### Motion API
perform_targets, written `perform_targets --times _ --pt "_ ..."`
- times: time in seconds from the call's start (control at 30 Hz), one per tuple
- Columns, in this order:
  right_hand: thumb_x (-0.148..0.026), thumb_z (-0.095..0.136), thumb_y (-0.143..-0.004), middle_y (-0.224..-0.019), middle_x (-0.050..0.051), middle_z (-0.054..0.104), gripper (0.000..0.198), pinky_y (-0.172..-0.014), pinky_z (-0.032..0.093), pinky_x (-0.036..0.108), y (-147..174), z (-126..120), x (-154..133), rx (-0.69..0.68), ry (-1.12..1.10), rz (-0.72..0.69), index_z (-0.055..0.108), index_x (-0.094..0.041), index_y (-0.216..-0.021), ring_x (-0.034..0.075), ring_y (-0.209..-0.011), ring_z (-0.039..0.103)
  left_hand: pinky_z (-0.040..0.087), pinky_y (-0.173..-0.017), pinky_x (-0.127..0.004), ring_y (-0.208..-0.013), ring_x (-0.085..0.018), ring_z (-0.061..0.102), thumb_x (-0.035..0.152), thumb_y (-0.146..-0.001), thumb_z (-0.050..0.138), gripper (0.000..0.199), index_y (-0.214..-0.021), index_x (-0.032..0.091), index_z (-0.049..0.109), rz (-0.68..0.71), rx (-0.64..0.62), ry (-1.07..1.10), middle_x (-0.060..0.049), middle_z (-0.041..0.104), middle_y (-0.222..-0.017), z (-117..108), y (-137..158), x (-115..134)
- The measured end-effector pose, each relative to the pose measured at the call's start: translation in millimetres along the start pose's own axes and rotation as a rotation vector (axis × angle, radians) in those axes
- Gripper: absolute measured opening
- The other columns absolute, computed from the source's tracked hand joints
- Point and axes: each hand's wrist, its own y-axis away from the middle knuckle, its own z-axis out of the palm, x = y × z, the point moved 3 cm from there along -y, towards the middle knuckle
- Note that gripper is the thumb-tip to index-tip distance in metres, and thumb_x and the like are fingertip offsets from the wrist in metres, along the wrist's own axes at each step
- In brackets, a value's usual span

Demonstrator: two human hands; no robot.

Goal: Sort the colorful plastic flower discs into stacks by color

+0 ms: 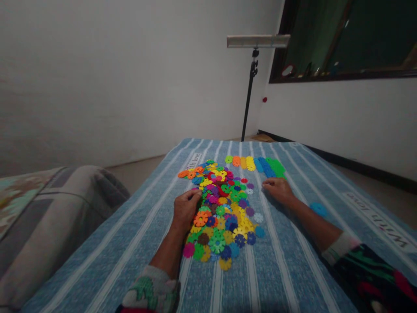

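Observation:
A pile of snowflake-shaped plastic discs [217,241] in many colours is spread over the middle of the striped cloth. At its left edge rests my left hand [186,209], fingers curled and thumb pressed in; whatever they may hold is hidden. My right hand [279,190] is to the right of the pile, fingers pinched together just above the cloth, and I cannot make out anything in them. Beyond it lie overlapping groups by colour: green discs [276,167], blue discs [265,166], yellow discs [250,163] and orange discs [236,161].
The blue striped cloth [130,243] covers the table. A single blue disc [318,209] lies beside my right forearm. On the left stands a draped grey cover [71,208]. Behind the table rises a black stand [248,100] with a light bar [257,41].

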Motion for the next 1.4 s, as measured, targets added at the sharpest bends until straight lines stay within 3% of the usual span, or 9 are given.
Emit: perform_targets --times 0.23,0.4,0.5,0.67,0.93,1.2,1.4 --pt "-0.033 0.059 -0.072 -0.063 0.002 0.068 0.025 -0.056 0.04 0.025 68 2 -31 -0.249 -0.169 -0.057 0.078 -0.016 -0.073 0.015 -0.058 0.056 0.051 -0.077 -0.032 -0.086 -0.023 0.068 0.045 -0.059 0.075 0.034 -0.079 0.018 0.079 -0.047 0.002 0.017 -0.005 0.077 -0.089 2 0 -1" --pt "-0.029 0.061 -0.072 -0.061 -0.001 0.062 0.023 -0.054 0.035 0.024 94 6 -46 -0.485 -0.167 -0.062 0.077 -0.015 -0.08 0.012 -0.057 0.051 0.051 -0.078 -0.032 -0.086 -0.024 0.067 0.046 -0.059 0.075 0.036 -0.08 0.017 0.079 -0.046 0.0 -0.006 -0.005 0.077 -0.085 2 1 2" --pt "-0.028 0.065 -0.072 -0.062 -0.002 0.059 0.025 -0.055 0.033 0.024 103 5 -50 -0.56 -0.099 -0.097 0.077 -0.016 -0.089 0.013 -0.06 0.05 0.051 -0.078 -0.032 -0.086 -0.024 0.067 0.048 -0.059 0.074 0.037 -0.08 0.017 0.079 -0.031 -0.002 -0.015 -0.004 0.077 -0.084 2 1 2" --pt "-0.025 0.07 -0.07 -0.067 -0.002 0.059 0.021 -0.059 0.032 0.024 109 4 -52 -0.563 0.034 -0.154 0.076 -0.016 -0.088 0.014 -0.066 0.053 0.052 -0.079 -0.032 -0.088 -0.024 0.068 0.048 -0.061 0.073 0.036 -0.079 0.018 0.079 -0.009 -0.01 -0.016 -0.005 0.077 -0.089 2 -1 0" --pt "-0.024 0.062 -0.075 -0.057 -0.004 0.05 0.013 -0.055 0.028 0.024 106 8 -47 -0.618 -0.085 -0.136 0.071 -0.016 -0.071 0.011 -0.058 0.047 0.051 -0.084 -0.033 -0.089 -0.024 0.068 0.047 -0.062 0.073 0.034 -0.078 0.018 0.079 0.006 -0.015 -0.048 -0.004 0.077 -0.086 1 -2 0" --pt "-0.028 0.063 -0.081 -0.069 0.0 0.066 0.015 -0.063 0.031 0.025 100 4 -53 -0.533 0.15 -0.252 0.072 -0.018 -0.074 0.015 -0.068 0.058 0.052 -0.076 -0.032 -0.085 -0.024 0.068 0.048 -0.062 0.073 0.035 -0.08 0.018 0.079 -0.003 -0.014 -0.043 -0.004 0.077 -0.087 0 -3 -1" --pt "-0.032 0.065 -0.079 -0.074 0.003 0.072 0.016 -0.063 0.035 0.025 99 1 -52 -0.498 0.185 -0.209 0.076 -0.02 -0.08 0.017 -0.07 0.062 0.051 -0.076 -0.032 -0.086 -0.024 0.068 0.049 -0.061 0.072 0.035 -0.077 0.019 0.079 0.003 -0.015 -0.058 -0.003 0.077 -0.084 1 -1 2"
